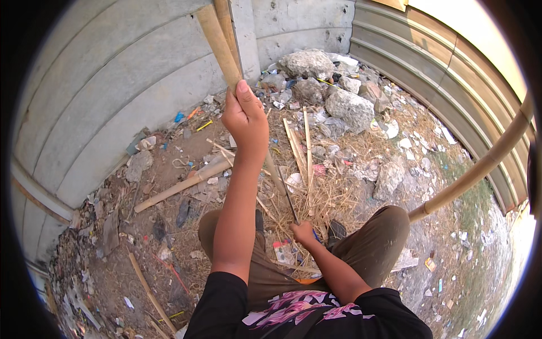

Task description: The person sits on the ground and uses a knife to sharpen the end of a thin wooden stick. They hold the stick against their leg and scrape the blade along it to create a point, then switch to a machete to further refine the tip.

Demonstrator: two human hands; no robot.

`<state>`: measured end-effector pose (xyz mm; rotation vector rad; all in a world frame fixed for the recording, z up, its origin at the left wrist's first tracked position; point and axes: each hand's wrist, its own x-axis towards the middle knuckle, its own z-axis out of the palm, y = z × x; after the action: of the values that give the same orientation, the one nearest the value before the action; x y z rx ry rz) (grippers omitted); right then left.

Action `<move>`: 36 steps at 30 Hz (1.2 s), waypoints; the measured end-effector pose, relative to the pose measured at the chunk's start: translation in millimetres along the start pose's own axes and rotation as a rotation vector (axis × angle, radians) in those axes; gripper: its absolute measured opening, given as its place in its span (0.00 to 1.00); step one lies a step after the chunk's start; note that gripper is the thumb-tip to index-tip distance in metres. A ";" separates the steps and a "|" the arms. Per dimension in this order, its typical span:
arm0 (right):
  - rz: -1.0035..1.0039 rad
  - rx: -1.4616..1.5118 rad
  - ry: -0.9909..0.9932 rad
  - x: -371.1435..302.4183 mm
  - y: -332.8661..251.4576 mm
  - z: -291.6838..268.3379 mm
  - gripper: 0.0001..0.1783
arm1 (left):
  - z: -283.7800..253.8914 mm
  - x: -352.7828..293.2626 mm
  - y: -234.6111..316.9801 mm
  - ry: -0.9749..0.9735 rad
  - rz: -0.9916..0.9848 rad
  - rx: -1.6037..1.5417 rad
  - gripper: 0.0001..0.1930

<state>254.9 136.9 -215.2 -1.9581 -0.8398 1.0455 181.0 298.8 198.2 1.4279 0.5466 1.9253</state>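
- I am seeing the left hand (245, 112) reaching up and ahead, its fingers gripping a bamboo length (217, 42) that is slanting upward before the grey wall (130, 68).
- Lower down, between the knees, the right hand (304, 233) is curling its fingers tightly around a long dark blade's (290, 200) near end; the fist is hiding the handle from me.
- Pale split strips (308, 147) are lying on the littered ground (199, 148) near the blade.
- Beyond them, I am noticing large rocks (350, 110) sitting near the wall corner.
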 end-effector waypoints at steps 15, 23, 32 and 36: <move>-0.572 0.672 0.387 -35.4 -116.3 -14.1 0.13 | -28.2 17.9 -8.6 0.074 0.038 0.050 0.22; -0.018 -0.044 0.267 -6.6 -25.7 14.7 0.19 | -15.4 18.5 -9.1 0.009 0.021 0.005 0.23; -0.603 0.765 0.329 -39.7 -103.8 3.9 0.13 | -41.9 25.0 -14.0 0.075 0.056 0.055 0.23; 0.087 -0.043 0.323 0.2 67.0 36.7 0.20 | -0.4 19.1 -8.1 0.037 0.012 -0.026 0.23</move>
<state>236.2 114.6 -285.8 -2.1419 -0.6072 0.7354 179.4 318.2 205.4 1.3850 0.5289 1.9649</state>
